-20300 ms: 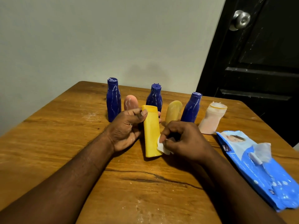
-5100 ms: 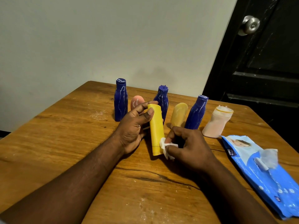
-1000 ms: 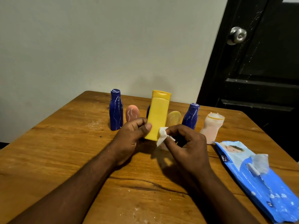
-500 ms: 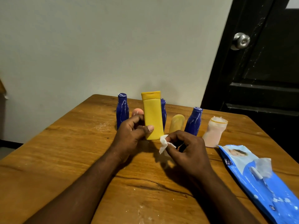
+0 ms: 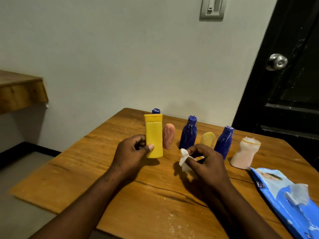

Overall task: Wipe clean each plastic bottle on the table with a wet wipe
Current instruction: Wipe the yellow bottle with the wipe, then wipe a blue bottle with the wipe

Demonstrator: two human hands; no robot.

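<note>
Moving on from the yellow bottle, by the looks of it

Half a second ago the wet wipe (image 5: pixel 183 158) was right up against the yellow bottle (image 5: pixel 154 137), mid-table in front of the row. Now the two have split. The left hand (image 5: pixel 131 156) has carried the bottle off to the left end, upright, thumb across the front and fingers wrapped round the back. It sits in front of the leftmost blue bottle (image 5: pixel 155 111), whose cap is all that shows. Can't tell if the base is actually down on the table (image 5: pixel 155 195) or just above it.

The right hand (image 5: pixel 205 163) hangs back near the middle blue bottle (image 5: pixel 188 133), pinching the crumpled wipe between thumb and fingertips, touching no bottle.

My read: yellow is done and getting parked. That leaves the pink bottle (image 5: pixel 168 136), the pale yellow bottle (image 5: pixel 208 139), the right blue bottle (image 5: pixel 224 142) and the cloudy bottle (image 5: pixel 245 155) standing in line, though I can't say which are already clean. The wipes pack (image 5: pixel 283 195) lies open on the right if a fresh one's needed.
</note>
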